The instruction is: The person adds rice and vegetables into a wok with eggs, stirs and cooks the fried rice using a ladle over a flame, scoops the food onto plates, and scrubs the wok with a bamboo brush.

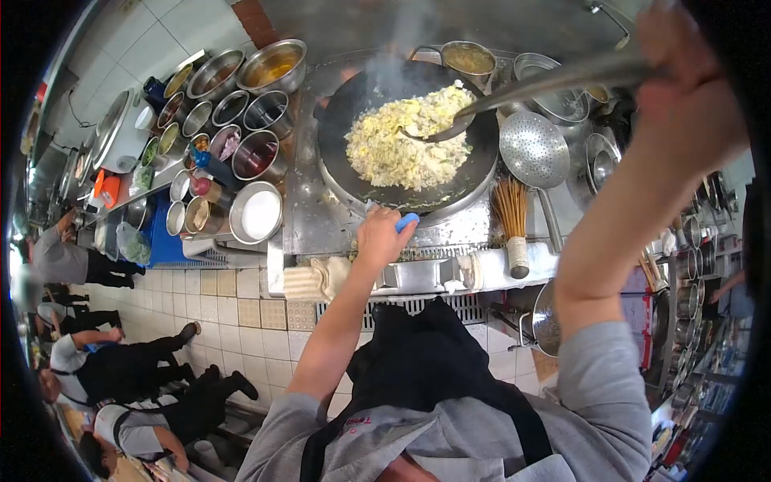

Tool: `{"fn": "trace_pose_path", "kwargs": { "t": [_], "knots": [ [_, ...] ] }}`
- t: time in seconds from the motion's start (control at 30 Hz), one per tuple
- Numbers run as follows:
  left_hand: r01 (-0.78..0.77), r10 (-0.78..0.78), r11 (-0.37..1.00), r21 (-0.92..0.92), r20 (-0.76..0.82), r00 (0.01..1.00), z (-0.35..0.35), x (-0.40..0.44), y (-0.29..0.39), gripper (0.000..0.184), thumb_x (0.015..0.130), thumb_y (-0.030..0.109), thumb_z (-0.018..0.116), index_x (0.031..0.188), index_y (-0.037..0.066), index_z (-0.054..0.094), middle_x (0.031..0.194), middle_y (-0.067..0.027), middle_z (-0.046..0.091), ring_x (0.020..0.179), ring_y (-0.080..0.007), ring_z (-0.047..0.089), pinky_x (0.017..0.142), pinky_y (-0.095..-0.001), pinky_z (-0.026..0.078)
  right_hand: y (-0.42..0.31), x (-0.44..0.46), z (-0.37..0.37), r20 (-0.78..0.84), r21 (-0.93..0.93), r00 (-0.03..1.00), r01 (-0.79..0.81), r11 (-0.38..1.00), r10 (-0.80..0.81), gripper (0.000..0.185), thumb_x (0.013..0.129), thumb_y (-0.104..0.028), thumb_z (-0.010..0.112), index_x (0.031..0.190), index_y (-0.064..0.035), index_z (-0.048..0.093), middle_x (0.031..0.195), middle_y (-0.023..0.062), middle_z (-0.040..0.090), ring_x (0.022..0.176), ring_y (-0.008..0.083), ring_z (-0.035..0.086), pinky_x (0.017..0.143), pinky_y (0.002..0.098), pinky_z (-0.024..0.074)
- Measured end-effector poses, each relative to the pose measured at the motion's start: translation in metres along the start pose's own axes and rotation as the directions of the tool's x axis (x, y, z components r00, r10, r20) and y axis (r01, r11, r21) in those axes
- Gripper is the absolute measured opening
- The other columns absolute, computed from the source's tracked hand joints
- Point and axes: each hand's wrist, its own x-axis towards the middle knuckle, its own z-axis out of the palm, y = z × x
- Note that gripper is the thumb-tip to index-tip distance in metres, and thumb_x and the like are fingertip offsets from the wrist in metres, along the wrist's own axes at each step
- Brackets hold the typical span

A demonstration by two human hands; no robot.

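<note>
A black wok [337,153] sits on the stove, heaped with steaming fried rice [401,153] flecked with yellow egg. My left hand [381,235] is closed at the wok's near rim, gripping its handle; a blue piece [407,222] pokes out beside the thumb. High at the right, my right hand [679,56] is raised and blurred, wrapped round the end of a long-handled ladle [554,76]. The ladle slopes down to the left, and its head rests in the rice.
Right of the wok lie a perforated skimmer [534,149] and a bamboo brush [511,217]. Several metal bowls and tubs of ingredients, including a white-filled bowl [257,213], crowd the left counter. A folded cloth [317,279] lies on the stove's front edge. Other people [120,361] stand at left.
</note>
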Motion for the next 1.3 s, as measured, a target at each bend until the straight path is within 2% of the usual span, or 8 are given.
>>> {"fn": "trace_pose_path", "kwargs": {
  "t": [0.1,0.23,0.37,0.47,0.57,0.7,1.17,1.3],
  "knots": [
    [0.01,-0.01,1.0,-0.003,0.046,0.999,0.003,0.002,-0.004,0.034,0.081,0.034,0.075,0.074,0.003,0.064,0.08,-0.0144,0.065,0.085,-0.0353,0.06,0.075,-0.0457,0.049,0.126,-0.081,-0.042,-0.123,-0.441,0.99,0.011,0.897,-0.073,0.028,0.089,-0.018,0.072,0.071,-0.009,0.052,0.058,-0.0006,0.049,0.053,0.0112,0.046,0.053,0.0293,0.0389],
    [0.052,-0.043,0.995,-0.084,0.106,0.993,-0.007,-0.008,0.005,0.031,0.082,0.031,0.074,0.091,0.003,0.065,0.095,-0.0156,0.066,0.094,-0.0353,0.06,0.084,-0.0464,0.047,0.142,-0.064,-0.042,-0.313,-0.298,0.939,-0.24,0.924,0.143,0.032,0.089,-0.016,0.072,0.064,-0.0103,0.052,0.053,-0.0007,0.051,0.046,0.0083,0.045,0.044,0.0274,0.0359],
    [-0.022,0.031,0.998,0.063,-0.147,0.989,-0.044,-0.011,0.041,0.032,0.084,0.025,0.073,0.103,0.003,0.061,0.109,-0.0154,0.064,0.109,-0.0358,0.058,0.095,-0.0463,0.044,0.123,-0.077,-0.041,-0.271,-0.315,0.96,-0.153,0.936,0.066,0.031,0.09,-0.013,0.07,0.065,-0.009,0.051,0.054,-0.0004,0.053,0.044,0.0067,0.047,0.04,0.0237,0.0353],
    [-0.239,0.242,0.914,-0.327,-0.034,0.97,-0.102,0.0,0.08,0.023,0.084,0.02,0.071,0.096,0.003,0.062,0.103,-0.0145,0.066,0.104,-0.0354,0.061,0.089,-0.0439,0.048,0.168,-0.095,-0.037,-0.271,-0.416,0.963,-0.122,0.901,0.005,0.029,0.089,-0.004,0.065,0.065,-0.0084,0.05,0.053,-0.0013,0.049,0.044,0.0074,0.044,0.042,0.0273,0.0358],
    [-0.58,0.553,0.694,-0.426,-0.201,0.809,-0.195,0.012,0.149,0.022,0.077,0.017,0.07,0.093,0.004,0.064,0.092,-0.012,0.067,0.084,-0.0313,0.065,0.075,-0.0402,0.052,0.198,-0.094,-0.027,-0.198,-0.53,0.98,-0.104,0.841,-0.004,0.028,0.089,-0.012,0.068,0.066,-0.0067,0.054,0.055,-0.0044,0.051,0.048,0.005,0.047,0.044,0.0242,0.0373],
    [-0.552,0.261,0.688,-0.472,-0.549,0.794,-0.238,-0.007,0.226,0.03,0.075,0.027,0.063,0.094,0.005,0.066,0.084,-0.0094,0.067,0.071,-0.0254,0.062,0.068,-0.0369,0.052,0.199,-0.079,0.0,-0.254,-0.502,0.966,-0.179,0.846,0.054,0.028,0.091,-0.014,0.067,0.066,-0.0077,0.056,0.055,-0.0041,0.053,0.046,0.0055,0.046,0.043,0.0244,0.0364],
    [-0.384,0.107,0.755,-0.531,-0.478,0.872,-0.258,-0.03,0.252,0.023,0.073,0.021,0.073,0.087,0.005,0.064,0.088,-0.0094,0.067,0.072,-0.0249,0.062,0.065,-0.0368,0.05,0.209,-0.079,-0.013,-0.112,-0.577,0.992,-0.02,0.817,-0.054,0.028,0.088,-0.008,0.065,0.064,-0.0063,0.051,0.058,-0.0065,0.048,0.052,0.0045,0.043,0.046,0.0279,0.0336],
    [-0.139,-0.024,0.899,-0.415,-0.363,0.932,-0.272,-0.036,0.248,0.023,0.072,0.019,0.075,0.085,0.005,0.063,0.089,-0.0095,0.067,0.073,-0.0248,0.062,0.065,-0.0367,0.05,0.195,-0.086,0.006,-0.19,-0.527,0.982,-0.1,0.844,-0.003,0.026,0.087,-0.008,0.066,0.067,-0.0053,0.051,0.06,-0.0058,0.047,0.056,0.0046,0.043,0.049,0.0278,0.0354]
  ]
}}
